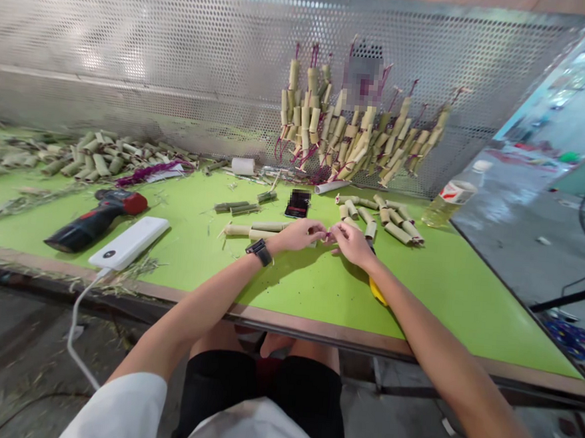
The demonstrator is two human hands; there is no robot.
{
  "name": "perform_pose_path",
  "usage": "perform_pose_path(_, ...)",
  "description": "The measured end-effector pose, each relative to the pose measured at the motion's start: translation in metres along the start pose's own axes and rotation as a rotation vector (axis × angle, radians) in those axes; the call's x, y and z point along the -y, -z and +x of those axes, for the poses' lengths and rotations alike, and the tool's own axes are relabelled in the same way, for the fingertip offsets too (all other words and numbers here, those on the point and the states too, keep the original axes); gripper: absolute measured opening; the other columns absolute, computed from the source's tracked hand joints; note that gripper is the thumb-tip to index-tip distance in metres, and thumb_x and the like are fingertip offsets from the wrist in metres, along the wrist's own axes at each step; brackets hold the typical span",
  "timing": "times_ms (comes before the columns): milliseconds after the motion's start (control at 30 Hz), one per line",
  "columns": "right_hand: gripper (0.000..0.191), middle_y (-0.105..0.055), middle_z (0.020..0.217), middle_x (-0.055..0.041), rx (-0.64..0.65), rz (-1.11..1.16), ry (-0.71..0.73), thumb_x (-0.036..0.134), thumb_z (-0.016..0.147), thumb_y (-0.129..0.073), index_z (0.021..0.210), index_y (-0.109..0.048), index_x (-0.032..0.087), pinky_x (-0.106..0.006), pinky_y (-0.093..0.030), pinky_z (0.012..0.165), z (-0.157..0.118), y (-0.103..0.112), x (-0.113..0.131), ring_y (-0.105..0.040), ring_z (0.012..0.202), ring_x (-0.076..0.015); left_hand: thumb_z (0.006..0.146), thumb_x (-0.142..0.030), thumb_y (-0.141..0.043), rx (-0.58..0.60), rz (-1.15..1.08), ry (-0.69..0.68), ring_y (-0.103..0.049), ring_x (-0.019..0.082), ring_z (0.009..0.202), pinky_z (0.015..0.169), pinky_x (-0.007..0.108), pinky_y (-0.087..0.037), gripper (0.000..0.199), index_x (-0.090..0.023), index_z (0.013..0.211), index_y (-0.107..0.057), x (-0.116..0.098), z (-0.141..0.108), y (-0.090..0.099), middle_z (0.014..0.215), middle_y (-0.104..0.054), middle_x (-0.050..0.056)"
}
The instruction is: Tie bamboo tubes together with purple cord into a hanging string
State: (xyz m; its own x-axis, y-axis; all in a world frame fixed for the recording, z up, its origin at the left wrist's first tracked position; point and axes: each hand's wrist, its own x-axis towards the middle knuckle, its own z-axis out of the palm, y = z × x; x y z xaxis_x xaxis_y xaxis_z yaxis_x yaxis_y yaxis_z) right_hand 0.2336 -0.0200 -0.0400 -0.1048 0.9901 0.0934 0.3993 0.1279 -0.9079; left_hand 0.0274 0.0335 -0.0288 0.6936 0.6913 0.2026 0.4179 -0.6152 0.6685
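Observation:
My left hand, with a dark watch on the wrist, is closed in a pinch just above the green tabletop. It meets my right hand, also pinched, at a short bit of purple cord that shows between the fingertips. Bamboo tube pieces lie in a row behind and left of my left hand. Beyond my right hand rests a strung group of short bamboo tubes. Partly under my right forearm is a yellow-handled tool, its other end hidden.
A cordless drill and white power bank lie left, near a bamboo pile and purple cords. A phone stands behind my hands. Strung bamboo hangs on the perforated metal panel. A bottle stands right.

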Motion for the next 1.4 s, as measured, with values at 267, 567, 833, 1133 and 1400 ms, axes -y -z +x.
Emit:
perform_pose_path(267,0.032,-0.077,0.1,-0.0109,-0.118,-0.019,-0.009,0.058,0.1,-0.054,0.091,-0.052,0.028,-0.042,-0.067,0.066,0.007,0.004,-0.006,-0.078,0.085,-0.0269,0.1,-0.03,-0.056,-0.014,0.02,0.005,-0.056,0.015,0.067,0.065,0.028,-0.039,0.029,-0.016,0.115,-0.076,0.001,0.001,0.001,0.078,-0.07,0.003)
perform_pose_path(567,0.032,-0.076,0.103,-0.0129,-0.118,-0.054,0.009,0.059,0.101,-0.05,0.093,-0.05,0.028,-0.045,-0.068,0.068,0.006,0.004,-0.003,-0.078,0.084,-0.0268,0.099,-0.025,-0.055,-0.007,0.029,0.022,-0.055,0.015,0.064,0.065,0.028,-0.039,0.029,-0.014,0.117,-0.075,-0.003,0.001,0.001,0.075,-0.07,0.003)
perform_pose_path(833,0.037,-0.072,0.088,-0.0071,-0.017,-0.142,0.12,0.062,0.103,-0.049,0.092,-0.051,0.027,-0.039,-0.064,0.057,-0.003,-0.002,0.005,-0.074,0.067,-0.0232,0.101,-0.048,-0.058,0.059,-0.163,0.047,-0.063,0.015,0.063,0.061,0.026,-0.043,0.047,-0.015,0.132,-0.066,-0.006,0.001,-0.001,0.086,-0.076,0.006)
perform_pose_path(1133,0.041,-0.066,0.067,0.0,-0.048,-0.142,0.185,0.067,0.103,-0.046,0.088,-0.048,0.028,-0.035,-0.056,0.049,0.0,-0.003,-0.001,-0.069,0.054,-0.0209,0.096,-0.04,-0.06,0.086,-0.237,-0.071,-0.062,0.014,0.069,0.065,0.026,-0.045,0.026,-0.016,0.099,-0.072,-0.002,0.002,-0.001,0.088,-0.075,0.005)
perform_pose_path(1400,0.04,-0.064,0.061,0.0009,-0.08,-0.231,0.211,0.064,0.106,-0.041,0.088,-0.048,0.028,-0.034,-0.053,0.052,-0.004,-0.001,0.006,-0.067,0.052,-0.0203,0.091,-0.055,-0.066,-0.028,-0.122,-0.072,-0.045,0.011,0.062,0.061,0.027,-0.033,0.037,-0.019,0.094,-0.07,-0.006,0.0,-0.004,0.071,-0.059,-0.003)
